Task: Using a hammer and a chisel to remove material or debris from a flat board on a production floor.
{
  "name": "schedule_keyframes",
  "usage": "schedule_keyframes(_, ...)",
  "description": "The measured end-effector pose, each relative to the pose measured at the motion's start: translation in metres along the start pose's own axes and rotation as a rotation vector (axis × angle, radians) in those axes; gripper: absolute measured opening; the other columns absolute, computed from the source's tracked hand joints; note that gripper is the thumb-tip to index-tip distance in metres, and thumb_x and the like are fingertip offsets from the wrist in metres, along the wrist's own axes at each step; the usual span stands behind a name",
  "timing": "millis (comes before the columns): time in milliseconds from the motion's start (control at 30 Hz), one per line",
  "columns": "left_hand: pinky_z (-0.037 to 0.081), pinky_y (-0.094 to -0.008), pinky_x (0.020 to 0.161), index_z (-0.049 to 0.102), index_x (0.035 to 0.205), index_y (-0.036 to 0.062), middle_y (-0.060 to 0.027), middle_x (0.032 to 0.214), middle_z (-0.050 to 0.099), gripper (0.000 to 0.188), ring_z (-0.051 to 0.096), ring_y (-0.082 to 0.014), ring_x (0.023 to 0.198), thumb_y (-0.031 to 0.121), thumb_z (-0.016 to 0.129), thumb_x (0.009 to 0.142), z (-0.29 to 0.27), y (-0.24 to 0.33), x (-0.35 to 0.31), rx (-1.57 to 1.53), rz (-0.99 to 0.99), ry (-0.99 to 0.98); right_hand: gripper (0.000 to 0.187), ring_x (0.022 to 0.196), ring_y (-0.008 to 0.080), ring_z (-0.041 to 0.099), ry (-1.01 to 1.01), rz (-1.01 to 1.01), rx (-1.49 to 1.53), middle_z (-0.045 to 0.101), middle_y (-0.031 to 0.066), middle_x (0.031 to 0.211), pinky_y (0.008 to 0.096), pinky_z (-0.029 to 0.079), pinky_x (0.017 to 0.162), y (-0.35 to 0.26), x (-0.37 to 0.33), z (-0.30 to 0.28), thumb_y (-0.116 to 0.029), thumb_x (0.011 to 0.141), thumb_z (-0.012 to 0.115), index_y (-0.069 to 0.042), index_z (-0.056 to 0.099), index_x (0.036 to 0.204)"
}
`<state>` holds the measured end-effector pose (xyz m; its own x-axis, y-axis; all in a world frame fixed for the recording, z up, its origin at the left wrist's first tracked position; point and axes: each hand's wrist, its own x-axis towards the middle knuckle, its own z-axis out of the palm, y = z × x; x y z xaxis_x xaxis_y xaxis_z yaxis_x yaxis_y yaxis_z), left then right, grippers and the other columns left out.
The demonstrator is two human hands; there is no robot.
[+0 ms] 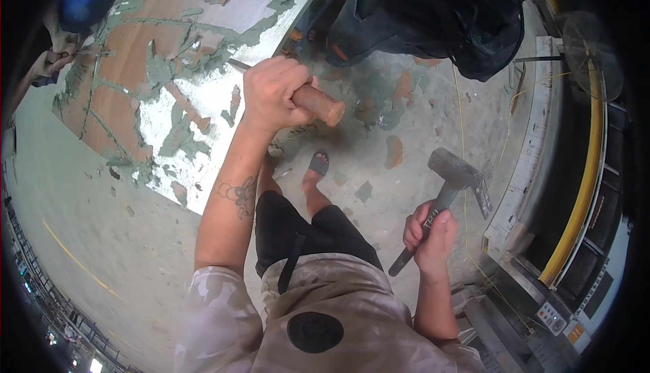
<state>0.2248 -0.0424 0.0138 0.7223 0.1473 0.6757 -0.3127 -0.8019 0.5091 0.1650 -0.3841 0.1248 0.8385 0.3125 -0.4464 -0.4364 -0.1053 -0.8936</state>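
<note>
My left hand (276, 90) is closed around the wooden handle of a chisel (319, 105). Its thin metal blade sticks out past my knuckles over the edge of a large panel (223, 112). Brown wood-look sheet and grey-green crust cover parts of that panel, with bare white surface between them. In my right hand (433, 235) is a hammer (452, 170), gripped by its dark handle with the head upward. The hammer is held off to the right, apart from both chisel and panel.
At the far left, another person's hands (55, 61) work over the panel with a thin tool. A person in dark clothing (433, 17) is at the top. Broken flakes (394, 151) litter the concrete floor. A machine with a yellow rail (588, 190) runs along the right.
</note>
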Motion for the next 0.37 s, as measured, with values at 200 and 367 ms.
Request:
schedule_keyframes(200, 0.039, -0.0367, 0.048, 0.052, 0.064, 0.0087, -0.0075, 0.058, 0.045, 0.023, 0.049, -0.0279, 0.052, 0.009, 0.076, 0.067, 0.001, 0.000, -0.004, 0.019, 0.016, -0.027, 0.054, 0.045, 0.0087, 0.032, -0.026, 0.010, 0.026, 0.036, 0.0005, 0.062, 0.0259, 0.026, 0.039, 0.002, 0.001, 0.007, -0.058, 0.108, 0.040, -0.006, 0.046, 0.094)
schedule_keyframes(367, 0.039, -0.0371, 0.049, 0.053, 0.064, 0.0077, -0.0078, 0.058, 0.045, 0.023, 0.049, -0.0278, 0.052, 0.010, 0.075, 0.068, -0.001, 0.000, -0.003, 0.017, 0.008, -0.011, 0.059, 0.046, 0.0100, 0.032, -0.071, -0.175, 0.131, 0.035, 0.0014, 0.061, 0.0268, 0.027, 0.039, 0.019, 0.003, 0.021, -0.067, 0.102, 0.044, -0.008, 0.045, 0.094)
